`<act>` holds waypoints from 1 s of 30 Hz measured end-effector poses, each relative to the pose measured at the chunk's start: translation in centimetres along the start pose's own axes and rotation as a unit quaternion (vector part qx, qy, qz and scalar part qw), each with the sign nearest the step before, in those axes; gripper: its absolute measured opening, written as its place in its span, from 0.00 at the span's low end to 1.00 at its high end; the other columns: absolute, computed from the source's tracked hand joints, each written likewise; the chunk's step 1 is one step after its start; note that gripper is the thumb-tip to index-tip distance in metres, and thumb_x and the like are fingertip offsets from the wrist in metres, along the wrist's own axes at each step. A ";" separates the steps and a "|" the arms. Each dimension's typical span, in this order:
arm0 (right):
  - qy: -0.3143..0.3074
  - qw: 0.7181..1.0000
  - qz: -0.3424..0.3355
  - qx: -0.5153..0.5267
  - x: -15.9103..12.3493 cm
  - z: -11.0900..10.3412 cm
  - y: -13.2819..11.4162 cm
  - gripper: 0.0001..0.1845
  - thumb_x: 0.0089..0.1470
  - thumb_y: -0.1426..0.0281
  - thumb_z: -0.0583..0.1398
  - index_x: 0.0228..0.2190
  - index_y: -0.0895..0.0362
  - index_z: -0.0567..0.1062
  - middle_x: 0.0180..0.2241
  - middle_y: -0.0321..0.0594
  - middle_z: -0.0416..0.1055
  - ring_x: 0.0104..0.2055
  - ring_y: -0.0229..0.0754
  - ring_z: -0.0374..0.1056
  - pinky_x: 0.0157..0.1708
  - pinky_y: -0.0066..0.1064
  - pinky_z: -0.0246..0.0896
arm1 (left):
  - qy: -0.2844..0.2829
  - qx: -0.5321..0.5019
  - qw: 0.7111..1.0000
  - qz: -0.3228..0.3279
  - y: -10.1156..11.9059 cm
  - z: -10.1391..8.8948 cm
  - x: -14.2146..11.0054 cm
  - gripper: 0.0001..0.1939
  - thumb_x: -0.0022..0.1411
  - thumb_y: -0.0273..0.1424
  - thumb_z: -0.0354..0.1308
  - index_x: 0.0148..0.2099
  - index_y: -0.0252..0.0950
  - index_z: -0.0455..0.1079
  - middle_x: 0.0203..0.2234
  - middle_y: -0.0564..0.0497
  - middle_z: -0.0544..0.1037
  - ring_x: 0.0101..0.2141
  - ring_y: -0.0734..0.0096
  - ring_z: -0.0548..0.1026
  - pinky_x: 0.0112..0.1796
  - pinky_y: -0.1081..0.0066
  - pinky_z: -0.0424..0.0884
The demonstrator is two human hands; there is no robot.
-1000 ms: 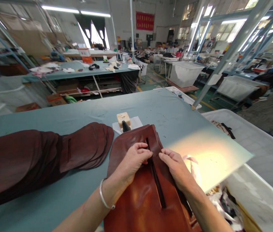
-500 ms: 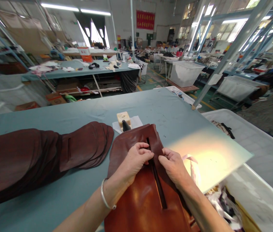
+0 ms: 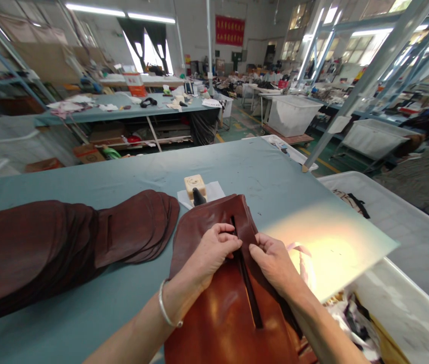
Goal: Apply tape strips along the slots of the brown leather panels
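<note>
A brown leather panel (image 3: pixel 218 313) with a long dark slit (image 3: pixel 250 298) lies on the grey-blue table (image 3: pixel 267 177) in front of me. My left hand (image 3: pixel 210 250) presses on the leather at the slit's left edge, fingers curled onto it. My right hand (image 3: pixel 273 263) pinches the slit's right edge, close beside the left hand. A silver bangle (image 3: pixel 163 308) circles my left wrist.
A stack of dark brown leather pieces (image 3: pixel 66 242) stretches across the table's left. A small cream block with a black tool (image 3: pixel 195 189) rests on white paper behind the panel. White bins (image 3: pixel 400 227) stand at right. Other worktables fill the background.
My two hands have closed in on each other at the slit, and my right hand has shifted slightly left. The panel stays in place.
</note>
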State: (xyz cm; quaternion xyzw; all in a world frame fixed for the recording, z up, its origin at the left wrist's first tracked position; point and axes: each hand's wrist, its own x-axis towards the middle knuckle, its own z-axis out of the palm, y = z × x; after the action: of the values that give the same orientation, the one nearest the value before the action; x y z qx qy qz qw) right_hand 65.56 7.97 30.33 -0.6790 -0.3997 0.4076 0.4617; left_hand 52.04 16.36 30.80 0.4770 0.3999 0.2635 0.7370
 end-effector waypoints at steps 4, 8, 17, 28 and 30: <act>-0.023 0.999 0.016 0.043 -0.3 -0.4 0.0 0.16 0.55 0.58 0.57 0.24 0.56 0.65 0.20 0.29 0.56 0.23 0.32 0.50 0.21 0.25 0.44 | 0.007 -0.008 1.000 -0.012 0.2 -0.1 -0.1 0.23 0.47 0.28 0.66 0.45 0.32 0.62 0.23 0.56 0.71 0.22 0.81 0.64 0.25 0.77 0.60; -0.038 0.995 0.037 0.090 -0.3 -0.9 0.1 0.20 0.55 0.53 0.58 0.25 0.55 0.63 0.19 0.27 0.52 0.21 0.32 0.46 0.20 0.25 0.41 | 0.009 -0.009 1.000 -0.017 0.5 0.1 -0.1 0.23 0.47 0.28 0.65 0.45 0.31 0.63 0.23 0.56 0.71 0.22 0.81 0.64 0.25 0.78 0.60; -0.009 0.995 0.019 0.100 -0.3 -0.8 -0.2 0.19 0.57 0.53 0.56 0.26 0.54 0.60 0.24 0.29 0.53 0.25 0.33 0.48 0.23 0.24 0.47 | -0.052 0.014 0.996 -0.066 0.9 0.6 -0.3 0.22 0.54 0.33 0.61 0.49 0.33 0.59 0.21 0.53 0.73 0.22 0.77 0.69 0.25 0.77 0.62; 0.008 0.993 0.015 0.116 -0.3 -0.7 -0.3 0.19 0.55 0.53 0.58 0.26 0.54 0.61 0.24 0.31 0.57 0.26 0.35 0.53 0.25 0.24 0.52 | -0.059 -0.047 0.997 -0.021 0.3 2.1 0.3 0.21 0.49 0.29 0.65 0.44 0.34 0.61 0.14 0.64 0.60 0.16 0.84 0.56 0.19 0.78 0.50; 0.017 0.993 0.027 0.113 -0.2 -0.8 -0.2 0.19 0.54 0.52 0.58 0.26 0.54 0.64 0.24 0.32 0.58 0.26 0.36 0.54 0.24 0.25 0.53 | -0.068 -0.054 0.996 -0.024 0.1 1.7 0.5 0.21 0.49 0.28 0.64 0.45 0.33 0.62 0.16 0.62 0.62 0.16 0.84 0.58 0.20 0.78 0.51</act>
State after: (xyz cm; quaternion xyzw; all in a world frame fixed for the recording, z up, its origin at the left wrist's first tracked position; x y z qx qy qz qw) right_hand 66.18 7.57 30.80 -0.6401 -0.3246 0.4510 0.5306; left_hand 53.74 15.91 31.16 0.4431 0.3459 0.2339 0.7933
